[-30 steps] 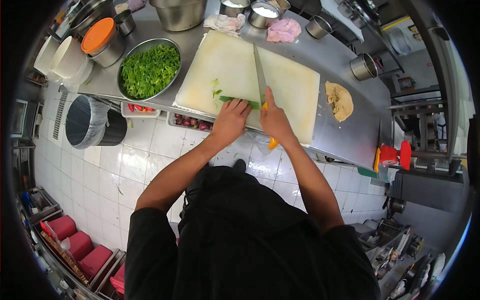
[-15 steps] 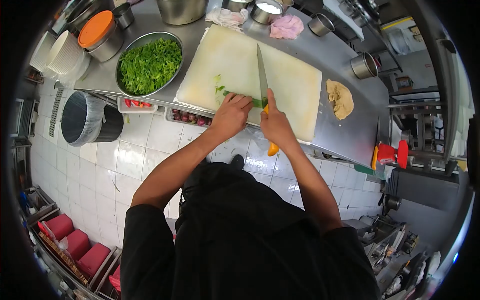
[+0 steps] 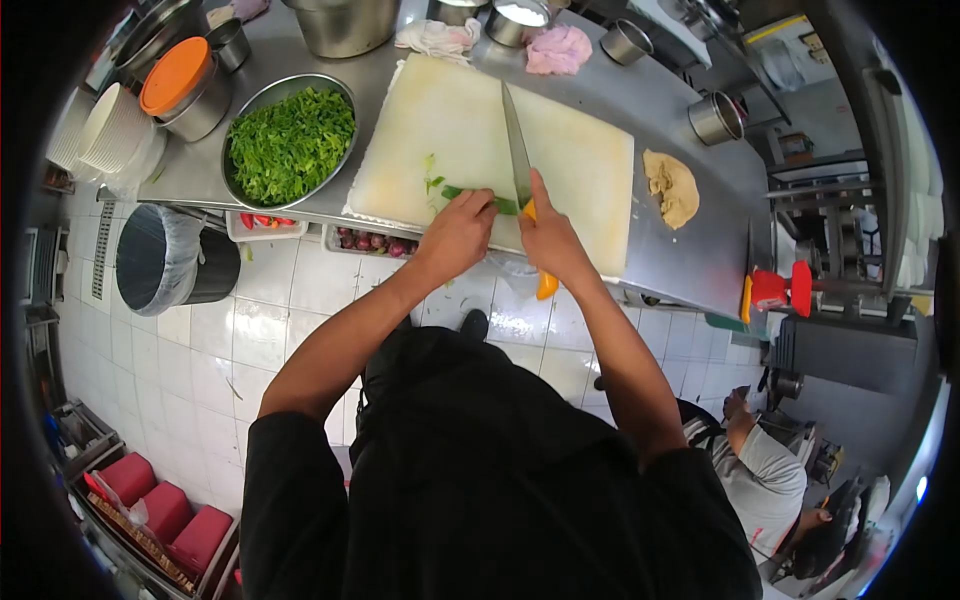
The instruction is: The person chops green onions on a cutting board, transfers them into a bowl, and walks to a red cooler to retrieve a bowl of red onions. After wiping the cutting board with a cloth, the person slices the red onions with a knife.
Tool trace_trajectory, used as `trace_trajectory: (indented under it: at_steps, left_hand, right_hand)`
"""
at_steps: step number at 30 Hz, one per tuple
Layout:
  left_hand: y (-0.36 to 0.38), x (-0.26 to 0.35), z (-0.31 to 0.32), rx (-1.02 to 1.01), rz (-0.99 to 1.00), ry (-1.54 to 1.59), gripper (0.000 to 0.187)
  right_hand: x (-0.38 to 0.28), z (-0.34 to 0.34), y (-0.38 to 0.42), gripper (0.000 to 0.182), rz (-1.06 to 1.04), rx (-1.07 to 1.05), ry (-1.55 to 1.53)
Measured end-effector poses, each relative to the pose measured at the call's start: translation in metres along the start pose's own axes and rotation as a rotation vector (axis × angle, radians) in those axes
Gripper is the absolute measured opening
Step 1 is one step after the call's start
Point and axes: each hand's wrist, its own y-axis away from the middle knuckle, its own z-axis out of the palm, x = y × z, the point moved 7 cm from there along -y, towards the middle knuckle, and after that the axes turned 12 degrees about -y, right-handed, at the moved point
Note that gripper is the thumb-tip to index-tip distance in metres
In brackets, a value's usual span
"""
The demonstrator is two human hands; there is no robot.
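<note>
A large white cutting board (image 3: 420, 120) lies on the steel table. My right hand (image 3: 552, 242) is wrapped round the yellow handle of a kitchen knife (image 3: 516, 140), index finger laid along it; the long blade points away from me across the board. My left hand (image 3: 458, 236), fingers curled, presses a green vegetable piece (image 3: 506, 207) against the board near its front edge. The exact kind of vegetable cannot be made out. Part of it is under my fingers, and one end reaches the knife. Small green scraps (image 3: 433, 184) lie just beyond my left hand.
Left of the board stands a steel bowl (image 3: 230, 165) of chopped greens. A lined bin (image 3: 217, 262) is below. To the right lies a beige dough-like lump (image 3: 677, 190). Pots and cloths (image 3: 558, 50) line the back. Behind on my right is another person (image 3: 760, 480).
Another person has come into view at the lower right. The table scene has shifted slightly left in view. Both hands keep nearly the same place on the board, the knife still in my right.
</note>
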Motion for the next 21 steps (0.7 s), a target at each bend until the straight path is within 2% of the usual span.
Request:
trace_trajectory:
  at_steps: [3, 7, 10, 12, 16, 18, 21]
  left_hand:
    - [0.003, -0.003, 0.002, -0.01, -0.011, -0.009, 0.021]
    - [0.003, -0.006, 0.007, -0.077, 0.011, -0.003, 0.026]
    - [0.001, -0.005, -0.001, -0.014, 0.071, -0.009, 0.028]
    - [0.005, -0.003, -0.001, -0.049, 0.063, 0.017, 0.027]
    - [0.001, -0.007, -0.001, -0.104, 0.036, 0.03, 0.024]
    - [0.0, -0.01, 0.0, -0.097, 0.032, 0.048, 0.023]
    - [0.001, -0.014, 0.0, -0.035, 0.013, 0.065, 0.022]
  right_hand:
    - [0.003, 0.017, 0.008, 0.076, -0.05, 0.072, 0.072]
    - [0.004, 0.011, 0.008, 0.077, 0.006, 0.058, 0.039]
    - [-0.004, 0.013, 0.002, 0.077, -0.021, 0.055, 0.044]
    - [-0.007, 0.022, 0.007, 0.077, -0.056, 0.111, 0.11]
    - [-0.017, 0.008, 0.003, 0.078, -0.041, 0.064, 0.105]
    - [-0.02, 0.016, 0.012, 0.078, -0.012, 0.058, 0.106]
    - [-0.015, 0.027, 0.003, 0.078, -0.086, 0.107, 0.1]
